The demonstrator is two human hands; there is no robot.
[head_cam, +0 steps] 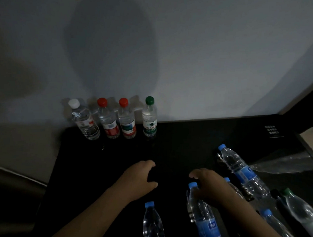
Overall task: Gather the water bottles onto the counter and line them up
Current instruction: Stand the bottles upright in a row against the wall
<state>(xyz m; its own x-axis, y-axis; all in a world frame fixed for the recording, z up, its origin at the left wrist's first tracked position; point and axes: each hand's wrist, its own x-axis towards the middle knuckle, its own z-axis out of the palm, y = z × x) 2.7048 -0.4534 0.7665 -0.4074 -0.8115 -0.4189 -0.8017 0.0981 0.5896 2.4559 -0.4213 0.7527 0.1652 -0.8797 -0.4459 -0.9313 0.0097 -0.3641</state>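
Observation:
Against the wall on the black counter (pixel 180 144) stands a row of bottles: a white-capped bottle (pixel 85 122), two red-capped bottles (pixel 108 120) (pixel 126 120) and a green-capped bottle (pixel 149 118). Several blue-capped bottles stand near me at the front right: one at the front centre (pixel 152 225), one under my right hand (pixel 202 215), one further right (pixel 240 170). A green-capped bottle (pixel 305 212) stands at the far right. My left hand (pixel 139 181) hovers above the counter, curled, holding nothing. My right hand (pixel 210 186) rests on the neck of a blue-capped bottle; the grip is not clear.
Crumpled clear plastic wrap (pixel 281 164) lies at the right edge of the counter. A small white printed label (pixel 272 130) sits at the back right. A grey wall rises behind the row. The counter's left edge drops off to a dark floor.

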